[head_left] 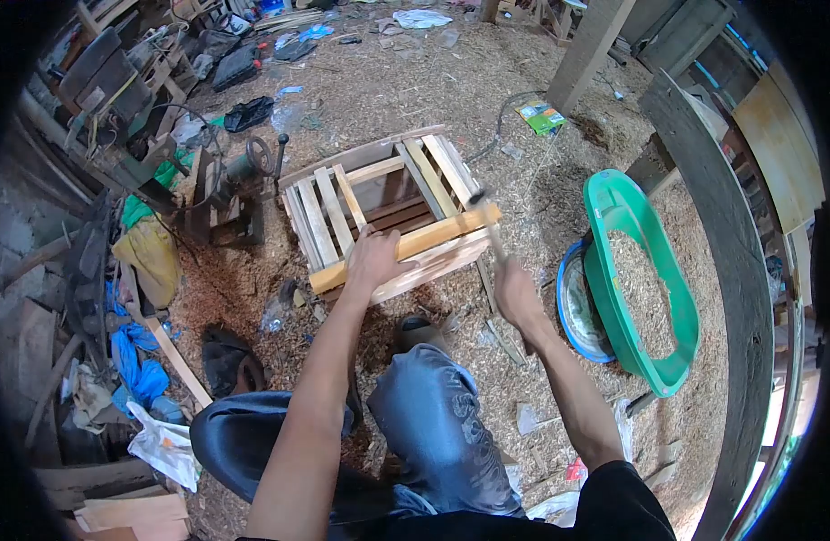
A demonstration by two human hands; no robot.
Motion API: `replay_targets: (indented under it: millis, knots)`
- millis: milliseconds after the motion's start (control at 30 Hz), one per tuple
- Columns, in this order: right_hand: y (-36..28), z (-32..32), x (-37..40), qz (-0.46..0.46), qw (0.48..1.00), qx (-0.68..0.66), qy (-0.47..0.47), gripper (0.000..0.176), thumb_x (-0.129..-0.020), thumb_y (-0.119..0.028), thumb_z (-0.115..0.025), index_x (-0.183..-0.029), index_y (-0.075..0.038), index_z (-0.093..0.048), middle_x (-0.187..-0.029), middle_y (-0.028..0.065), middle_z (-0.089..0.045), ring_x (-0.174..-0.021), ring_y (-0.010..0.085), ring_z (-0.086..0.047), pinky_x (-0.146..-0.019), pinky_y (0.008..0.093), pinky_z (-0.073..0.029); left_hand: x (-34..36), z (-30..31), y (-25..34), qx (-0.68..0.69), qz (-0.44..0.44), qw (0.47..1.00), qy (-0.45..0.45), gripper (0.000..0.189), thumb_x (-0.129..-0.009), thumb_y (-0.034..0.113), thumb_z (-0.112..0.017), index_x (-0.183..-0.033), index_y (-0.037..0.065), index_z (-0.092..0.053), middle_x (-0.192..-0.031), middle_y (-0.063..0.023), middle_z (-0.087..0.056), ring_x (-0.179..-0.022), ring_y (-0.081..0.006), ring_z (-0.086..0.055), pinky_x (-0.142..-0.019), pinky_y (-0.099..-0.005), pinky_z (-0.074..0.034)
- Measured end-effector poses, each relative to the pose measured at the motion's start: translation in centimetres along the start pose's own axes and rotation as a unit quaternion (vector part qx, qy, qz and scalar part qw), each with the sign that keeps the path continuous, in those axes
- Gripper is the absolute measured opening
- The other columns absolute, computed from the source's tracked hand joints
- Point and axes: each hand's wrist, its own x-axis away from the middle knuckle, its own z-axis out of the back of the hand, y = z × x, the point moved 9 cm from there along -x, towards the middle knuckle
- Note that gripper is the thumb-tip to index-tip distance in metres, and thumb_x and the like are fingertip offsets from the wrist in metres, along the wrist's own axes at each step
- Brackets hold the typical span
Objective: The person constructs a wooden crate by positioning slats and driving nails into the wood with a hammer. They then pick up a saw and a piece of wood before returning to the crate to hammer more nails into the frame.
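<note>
A slatted wooden crate point(379, 212) stands on the sawdust floor in front of me. A yellowish slat point(433, 236) lies across its near top edge. My left hand point(375, 257) presses down on that slat near its left part. My right hand point(516, 296) grips the handle of a hammer point(487, 221), whose dark head is over the right end of the slat. My knees in dark trousers point(433, 424) are below the crate.
A green basin point(668, 298) of sawdust leans on a blue-rimmed basin point(573, 311) at the right. A dark wooden beam point(731, 261) runs along the right. Machinery point(244, 176), cloths and wood scraps crowd the left. A loose batten point(176, 356) lies at lower left.
</note>
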Motion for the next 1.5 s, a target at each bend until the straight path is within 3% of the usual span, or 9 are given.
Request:
replay_targets:
  millis: [167,400,600,900,1033,1200,1300,1400,1500]
  knots:
    - [2.0,-1.3,-0.9,0.059,0.995,0.071,-0.044,0.026,-0.096,-0.020,-0.045,-0.099,0.005,-0.047,-0.072,0.0376,-0.057,-0.074,0.0533,-0.059,-0.068,0.0586,-0.045,-0.3,0.1,-0.1,-0.007,-0.002,1.000,0.002,0.062,-0.075,0.058,-0.066,-0.100,0.002,-0.059,-0.084,-0.0187,-0.067,-0.089,-0.0303,-0.064,-0.107,-0.0424,-0.031]
    - [-1.9,3.1,-0.2,0.054,0.996,-0.020,0.061,0.026,-0.097,-0.021,-0.043,-0.092,0.004,-0.046,-0.071,0.0353,-0.058,-0.072,0.0534,-0.058,-0.067,0.0590,-0.046,-0.2,-0.3,-0.2,-0.009,-0.004,1.000,0.010,0.063,-0.074,0.059,-0.066,-0.100,0.001,-0.059,-0.085,-0.0191,-0.067,-0.090,-0.0302,-0.064,-0.107,-0.0424,-0.031]
    - [0.0,-1.2,-0.7,0.076,0.983,0.154,-0.070,0.027,-0.097,-0.025,-0.041,-0.100,0.002,-0.045,-0.072,0.0346,-0.059,-0.074,0.0533,-0.059,-0.071,0.0590,-0.047,-0.2,-0.3,-0.1,-0.008,-0.006,1.000,0.013,0.062,-0.074,0.058,-0.067,-0.098,0.002,-0.059,-0.083,-0.0192,-0.067,-0.088,-0.0303,-0.065,-0.106,-0.0423,-0.032]
    - [-2.7,3.3,-6.6,0.144,0.988,0.046,-0.043,0.035,-0.094,-0.031,-0.048,-0.110,0.001,-0.050,-0.090,0.0325,-0.062,-0.089,0.0492,-0.060,-0.078,0.0546,-0.045,0.0,0.4,0.0,0.011,-0.006,1.000,0.010,0.062,-0.072,0.057,-0.068,-0.097,0.002,-0.060,-0.083,-0.0198,-0.067,-0.087,-0.0308,-0.065,-0.104,-0.0430,-0.034]
    - [-0.6,1.8,-8.1,0.142,0.987,0.052,-0.057,0.039,-0.092,-0.029,-0.052,-0.117,0.001,-0.051,-0.094,0.0318,-0.062,-0.091,0.0481,-0.060,-0.081,0.0514,-0.046,-0.2,-0.2,-0.4,0.022,-0.005,1.000,0.018,0.065,-0.070,0.059,-0.068,-0.099,0.002,-0.060,-0.082,-0.0201,-0.067,-0.086,-0.0315,-0.065,-0.103,-0.0431,-0.035]
    - [-0.4,2.9,-5.9,0.111,0.994,0.020,-0.006,0.032,-0.088,-0.020,-0.056,-0.111,0.002,-0.052,-0.091,0.0314,-0.063,-0.087,0.0475,-0.061,-0.078,0.0509,-0.048,-0.2,-0.5,-0.7,0.019,-0.006,0.999,0.031,0.070,-0.069,0.064,-0.066,-0.102,0.002,-0.061,-0.080,-0.0204,-0.066,-0.083,-0.0325,-0.064,-0.101,-0.0425,-0.037]
    - [1.3,0.6,-3.9,0.008,0.987,-0.092,-0.135,0.037,-0.087,-0.016,-0.057,-0.118,0.002,-0.046,-0.087,0.0336,-0.062,-0.085,0.0485,-0.061,-0.075,0.0516,-0.048,-0.2,0.1,-0.1,0.019,0.007,1.000,-0.003,0.067,-0.071,0.062,-0.067,-0.102,0.002,-0.061,-0.085,-0.0193,-0.068,-0.090,-0.0300,-0.064,-0.105,-0.0406,-0.033]
    - [1.1,-0.4,-2.1,0.090,0.993,0.050,-0.059,0.041,-0.088,-0.011,-0.055,-0.124,0.003,-0.040,-0.084,0.0352,-0.060,-0.083,0.0498,-0.060,-0.072,0.0524,-0.048,-0.2,0.2,-0.2,0.025,0.009,1.000,-0.003,0.069,-0.070,0.063,-0.067,-0.101,0.002,-0.061,-0.085,-0.0192,-0.068,-0.090,-0.0304,-0.064,-0.105,-0.0410,-0.033]
    - [0.1,-1.0,-0.3,0.089,0.996,0.017,-0.024,0.043,-0.088,-0.007,-0.051,-0.128,0.004,-0.038,-0.084,0.0353,-0.061,-0.083,0.0517,-0.059,-0.074,0.0537,-0.048,0.1,0.4,-0.2,0.027,0.014,0.999,-0.010,0.070,-0.069,0.065,-0.067,-0.100,0.002,-0.062,-0.084,-0.0196,-0.067,-0.089,-0.0308,-0.064,-0.106,-0.0417,-0.033]
